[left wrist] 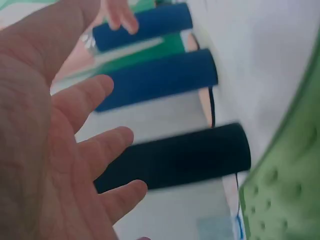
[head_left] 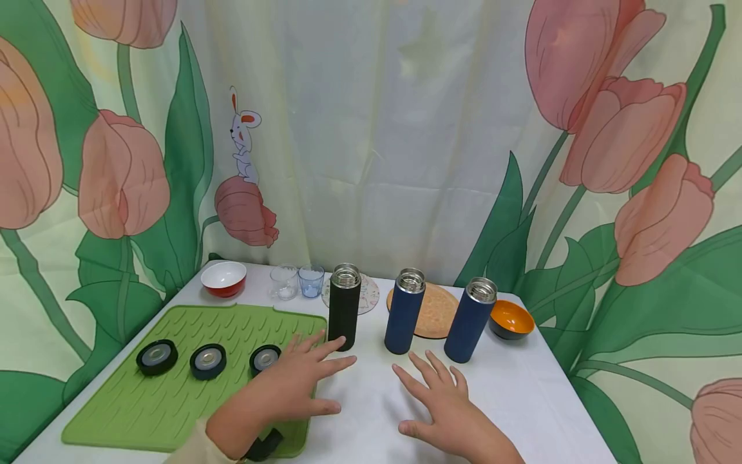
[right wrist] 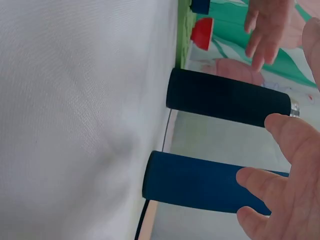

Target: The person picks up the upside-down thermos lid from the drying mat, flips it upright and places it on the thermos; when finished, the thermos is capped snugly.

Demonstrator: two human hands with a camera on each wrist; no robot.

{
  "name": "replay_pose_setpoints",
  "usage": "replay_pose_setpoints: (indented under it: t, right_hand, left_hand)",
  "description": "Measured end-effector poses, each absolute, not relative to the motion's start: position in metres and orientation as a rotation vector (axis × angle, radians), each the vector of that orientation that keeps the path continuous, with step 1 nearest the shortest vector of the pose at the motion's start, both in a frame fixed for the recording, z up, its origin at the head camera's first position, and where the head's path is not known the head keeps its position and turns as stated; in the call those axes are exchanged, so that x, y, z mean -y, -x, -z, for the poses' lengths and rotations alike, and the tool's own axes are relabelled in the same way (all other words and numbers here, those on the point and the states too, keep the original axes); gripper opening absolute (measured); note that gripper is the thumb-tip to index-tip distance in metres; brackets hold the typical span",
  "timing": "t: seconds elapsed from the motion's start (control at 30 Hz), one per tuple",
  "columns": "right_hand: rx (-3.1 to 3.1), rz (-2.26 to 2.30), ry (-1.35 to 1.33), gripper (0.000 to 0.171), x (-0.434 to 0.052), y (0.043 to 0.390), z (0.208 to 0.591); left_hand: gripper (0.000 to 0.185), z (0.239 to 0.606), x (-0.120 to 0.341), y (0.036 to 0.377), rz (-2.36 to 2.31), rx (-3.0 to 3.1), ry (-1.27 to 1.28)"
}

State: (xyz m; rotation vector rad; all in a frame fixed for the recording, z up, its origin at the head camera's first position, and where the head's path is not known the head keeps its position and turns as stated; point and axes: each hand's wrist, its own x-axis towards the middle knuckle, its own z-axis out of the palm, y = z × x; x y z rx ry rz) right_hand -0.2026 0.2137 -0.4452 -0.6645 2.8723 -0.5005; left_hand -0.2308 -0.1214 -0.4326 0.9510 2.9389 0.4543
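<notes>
Three open-topped flasks stand in a row on the white table: a black flask (head_left: 344, 306) (left wrist: 175, 157) (right wrist: 225, 97), a middle blue flask (head_left: 404, 311) (left wrist: 155, 80) (right wrist: 195, 182) and a right blue flask (head_left: 471, 320) (left wrist: 145, 25). My left hand (head_left: 313, 367) hovers with fingers spread and straight, its fingertips close to the black flask's base, holding nothing. My right hand (head_left: 431, 380) is likewise spread flat just in front of the two blue flasks, empty. Three dark lids (head_left: 208, 361) lie on the green mat (head_left: 174, 386) to the left.
Along the back stand a red-and-white bowl (head_left: 223, 278), two small glasses (head_left: 284, 282), a patterned round coaster (head_left: 368, 295), a cork mat (head_left: 435, 312) and an orange bowl (head_left: 510, 319). A tulip-print curtain hangs behind. The table's right edge runs close to the orange bowl.
</notes>
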Motion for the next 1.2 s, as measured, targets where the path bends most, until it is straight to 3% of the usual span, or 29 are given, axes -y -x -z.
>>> replay_pose_setpoints:
  t: [0.27,0.43,0.7,0.87,0.97,1.2]
  right_hand:
    - [-2.852,0.515,0.613,0.089,-0.214,0.201,0.446]
    - [-2.839,0.518,0.600,0.089,-0.215,0.198,0.446]
    - [-2.840,0.534,0.584,0.089,-0.215,0.195,0.445]
    - [-2.842,0.542,0.595,0.090,-0.216,0.194,0.444]
    - [-2.840,0.552,0.602,0.090,-0.216,0.192,0.444]
    - [-2.838,0.558,0.611,0.089,-0.217,0.191,0.443]
  left_hand:
    - [0.067,0.433,0.186,0.234,-0.463,-3.268,-0.659]
    - [0.072,0.431,0.238,0.236,-0.367,-3.372,-0.397]
    - [0.097,0.435,0.324,0.230,-0.479,-3.266,0.261]
    - [0.122,0.441,0.351,0.220,-0.614,-3.079,0.609]
    - [0.127,0.443,0.356,0.217,-0.599,-2.978,0.686]
    - [0.109,0.452,0.362,0.218,-0.578,-2.898,0.708]
